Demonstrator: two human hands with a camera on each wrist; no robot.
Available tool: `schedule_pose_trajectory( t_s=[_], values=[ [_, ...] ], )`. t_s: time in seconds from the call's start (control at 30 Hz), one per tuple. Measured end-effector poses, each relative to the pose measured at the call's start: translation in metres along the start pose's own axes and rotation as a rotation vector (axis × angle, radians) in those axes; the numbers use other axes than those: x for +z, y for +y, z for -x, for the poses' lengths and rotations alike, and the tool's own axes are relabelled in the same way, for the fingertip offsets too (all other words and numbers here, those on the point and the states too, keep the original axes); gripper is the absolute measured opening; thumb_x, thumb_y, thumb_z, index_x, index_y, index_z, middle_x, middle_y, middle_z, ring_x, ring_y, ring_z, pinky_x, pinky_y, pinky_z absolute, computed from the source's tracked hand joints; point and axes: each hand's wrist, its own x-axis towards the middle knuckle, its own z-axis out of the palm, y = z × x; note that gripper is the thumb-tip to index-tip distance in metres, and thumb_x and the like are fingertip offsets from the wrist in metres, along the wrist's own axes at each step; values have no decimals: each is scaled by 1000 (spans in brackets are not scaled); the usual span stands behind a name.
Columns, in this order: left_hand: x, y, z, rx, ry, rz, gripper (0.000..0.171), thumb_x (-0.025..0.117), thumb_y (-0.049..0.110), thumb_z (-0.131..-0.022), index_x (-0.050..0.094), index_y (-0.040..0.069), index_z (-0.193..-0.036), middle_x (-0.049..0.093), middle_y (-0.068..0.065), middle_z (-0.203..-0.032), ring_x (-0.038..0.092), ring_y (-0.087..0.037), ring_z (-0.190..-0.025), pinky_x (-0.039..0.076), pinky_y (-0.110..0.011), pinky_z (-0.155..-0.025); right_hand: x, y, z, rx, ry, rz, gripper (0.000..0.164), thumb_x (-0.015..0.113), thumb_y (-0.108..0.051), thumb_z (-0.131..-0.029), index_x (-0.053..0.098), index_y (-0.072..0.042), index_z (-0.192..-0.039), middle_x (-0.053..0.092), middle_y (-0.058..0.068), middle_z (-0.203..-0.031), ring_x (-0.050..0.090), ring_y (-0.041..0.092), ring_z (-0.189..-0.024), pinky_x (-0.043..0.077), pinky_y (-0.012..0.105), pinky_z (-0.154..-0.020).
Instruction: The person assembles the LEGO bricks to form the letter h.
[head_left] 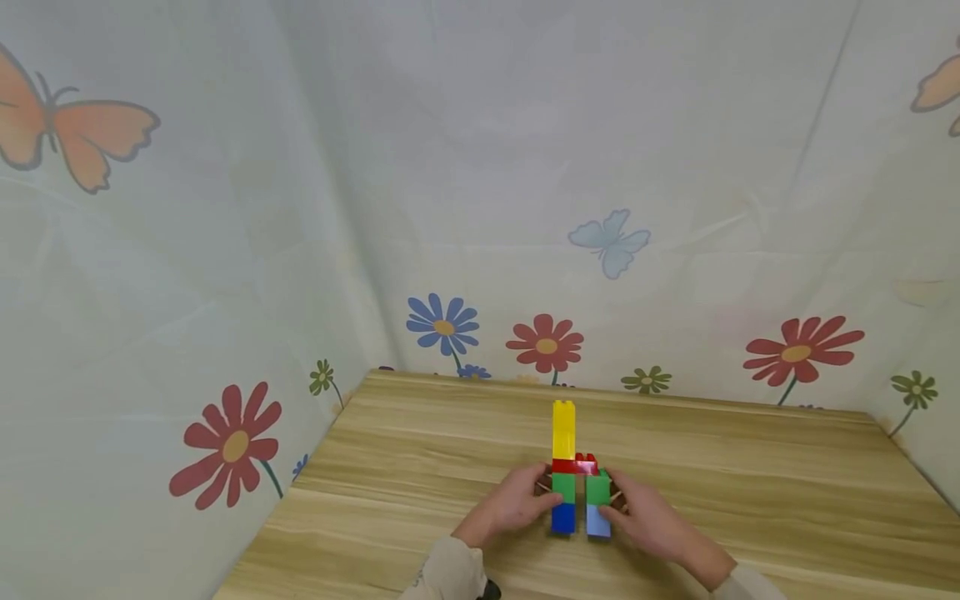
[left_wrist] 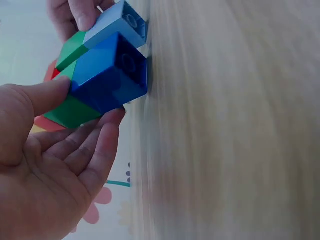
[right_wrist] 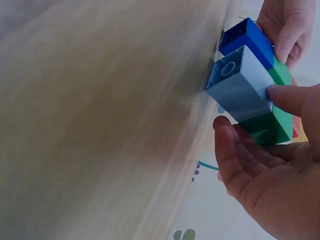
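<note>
Both hands hold one structure of toy building bricks. Its left column has a dark blue brick [head_left: 563,520] at the bottom and a green brick [head_left: 562,486] above. The right column is a light blue brick [head_left: 598,525] under another green brick [head_left: 597,490]. A red brick [head_left: 574,467] bridges the columns, and a yellow stack [head_left: 564,429] rises from its left end. My left hand [head_left: 519,502] grips the left column between thumb and fingers. On the right column, my right hand [head_left: 647,517] has a similar grip. Hollow undersides of the blue brick [left_wrist: 102,75] and light blue brick [right_wrist: 242,87] show in the wrist views.
The wood-grain table [head_left: 420,467] spreads around the hands on both sides. Behind it and to the left hangs a pale cloth [head_left: 480,167] printed with flowers and butterflies, meeting the table's back edge.
</note>
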Motion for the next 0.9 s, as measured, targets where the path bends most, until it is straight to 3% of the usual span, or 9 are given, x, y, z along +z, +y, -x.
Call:
schedule_pose_trajectory(
  t_s=[0.23,0.4,0.63,0.77,0.9],
  values=[
    [3,-1,-3,21,39,-88,29,61,27,-94,60,9,-117,64,4,-100,59,-10,-91,50,-30,-81,1,-3,-5,62,-28,22,51,65,-13,-90,45,12,-130,62,6,-101,57,14,-84,51,30,-70],
    [5,2,-5,-2,45,-152,29,59,29,-94,62,8,-113,65,0,-101,60,-11,-91,50,-31,-82,1,-3,-5,116,-40,16,53,66,-15,-89,45,10,-131,61,8,-106,57,15,-85,51,33,-72],
    [8,7,-7,-23,64,-191,20,61,29,-93,63,10,-99,65,0,-92,58,-12,-82,50,-29,-75,1,1,-4,83,-38,-29,55,70,-21,-87,48,10,-127,62,9,-103,58,16,-82,52,33,-71],
    [9,9,-9,-38,51,-213,19,61,28,-93,62,9,-97,63,2,-88,55,-11,-76,49,-28,-71,0,4,-4,80,-58,-36,54,68,-23,-88,48,9,-127,62,8,-103,57,17,-82,52,34,-72],
    [10,12,-11,-62,5,-211,23,63,27,-91,61,8,-105,61,4,-88,54,-10,-74,49,-28,-71,-1,7,-7,120,-84,-32,53,68,-25,-89,49,6,-128,61,6,-103,56,16,-84,51,36,-74]
  ],
)
